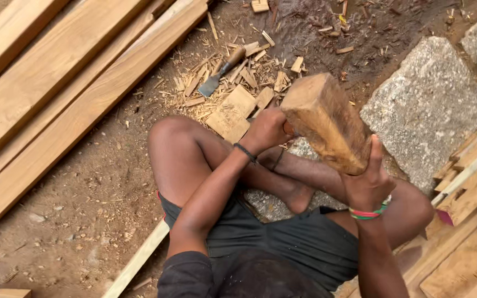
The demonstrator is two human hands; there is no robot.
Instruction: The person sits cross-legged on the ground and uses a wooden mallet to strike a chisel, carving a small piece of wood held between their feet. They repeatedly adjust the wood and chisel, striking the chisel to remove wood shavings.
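Right, both hands are on one chunky wooden mallet [327,124], held above the crossed legs of a person seated on the dirt. The left hand [266,129] grips at the mallet's near-left side, fingers curled tight around what looks like its handle, though the handle itself is mostly hidden behind the fist. The right hand [368,179] cups the mallet's lower right end from beneath, thumb and fingers pressed up along the wood. One dark band sits on the left wrist, one striped band on the right.

Out in front, beyond the left knee, one chisel [222,72] lies on the ground, its metal blade pointing down-left and its wooden handle up-right, well apart from both hands. It rests in a scatter of wood chips [249,72], too many to count. Two flat offcuts [231,113] lie just beside each other, near the left hand and below the chisel.

To the left, about four long planks [56,83] run diagonally, side by side. On the right, two grey stone blocks [426,105] sit by the mallet, one large, one cut off at the top corner. A stack of timber [470,221] fills the lower right; the count there is unclear. One thin strip [139,259] lies under the left thigh.
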